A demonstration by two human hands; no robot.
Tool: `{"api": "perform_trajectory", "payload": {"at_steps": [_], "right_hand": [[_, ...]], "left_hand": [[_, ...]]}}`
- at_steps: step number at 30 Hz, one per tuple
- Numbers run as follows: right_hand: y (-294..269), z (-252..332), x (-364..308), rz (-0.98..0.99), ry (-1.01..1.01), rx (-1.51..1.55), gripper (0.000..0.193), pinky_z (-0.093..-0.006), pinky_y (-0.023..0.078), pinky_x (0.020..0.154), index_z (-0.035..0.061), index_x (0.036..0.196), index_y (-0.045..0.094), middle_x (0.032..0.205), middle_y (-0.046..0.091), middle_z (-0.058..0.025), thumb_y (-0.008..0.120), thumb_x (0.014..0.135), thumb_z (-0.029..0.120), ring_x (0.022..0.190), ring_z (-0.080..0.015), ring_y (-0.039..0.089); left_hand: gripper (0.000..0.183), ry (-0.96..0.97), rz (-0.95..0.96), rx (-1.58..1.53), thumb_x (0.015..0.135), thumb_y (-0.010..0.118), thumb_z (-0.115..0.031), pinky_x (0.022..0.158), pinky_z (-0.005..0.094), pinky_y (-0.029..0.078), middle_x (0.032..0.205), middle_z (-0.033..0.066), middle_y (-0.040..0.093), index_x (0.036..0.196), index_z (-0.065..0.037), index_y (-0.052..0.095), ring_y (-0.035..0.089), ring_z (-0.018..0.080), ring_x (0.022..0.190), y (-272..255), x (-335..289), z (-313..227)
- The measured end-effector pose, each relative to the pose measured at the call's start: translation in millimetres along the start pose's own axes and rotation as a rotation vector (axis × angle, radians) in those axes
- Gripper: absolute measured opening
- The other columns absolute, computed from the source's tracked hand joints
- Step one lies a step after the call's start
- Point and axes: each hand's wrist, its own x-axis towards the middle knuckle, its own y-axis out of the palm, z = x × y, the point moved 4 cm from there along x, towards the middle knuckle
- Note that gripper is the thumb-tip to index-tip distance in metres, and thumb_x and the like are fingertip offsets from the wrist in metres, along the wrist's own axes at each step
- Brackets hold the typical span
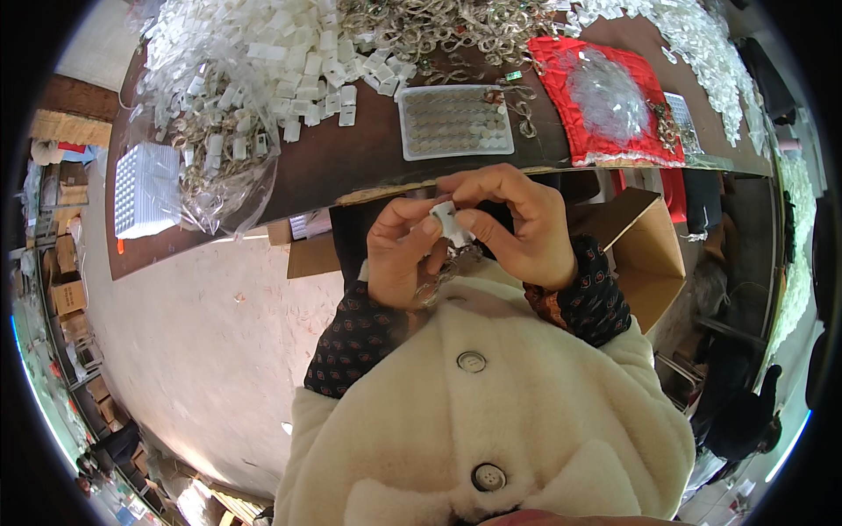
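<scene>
Just in front of the table edge, a small white plastic casing is pinched between the fingertips of both hands. My left hand grips it from the left, thumb on its side. From the other side, my right hand closes thumb and fingers on its upper right part. A clear, looped wire hangs below the casing, partly behind my left fingers. Straight ahead on the table lies a white tray with rows of round, coin-like discs.
White casings and coiled wires are heaped at the back of the dark table. A clear bag and white dimpled tray lie left; a red cloth with clear plastic lies right. Below stands a cardboard box.
</scene>
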Motion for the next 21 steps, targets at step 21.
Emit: {"api": "perform_trajectory", "payload": {"at_steps": [21], "right_hand": [[-74,-67,67,-0.397,-0.202,-0.767,0.017,-0.0342,0.053,0.079,0.002,0.101,0.07,0.093,0.067,-0.0107,0.073,0.084,0.005,0.091,-0.0278,0.066]], "left_hand": [[0.03,-0.267,-0.049,-0.171,0.099,0.057,-0.032,0.047,0.0191,0.034,0.085,0.0075,0.054,0.113,-0.007,0.06,0.047,0.0126,0.069,-5,19,15]]}}
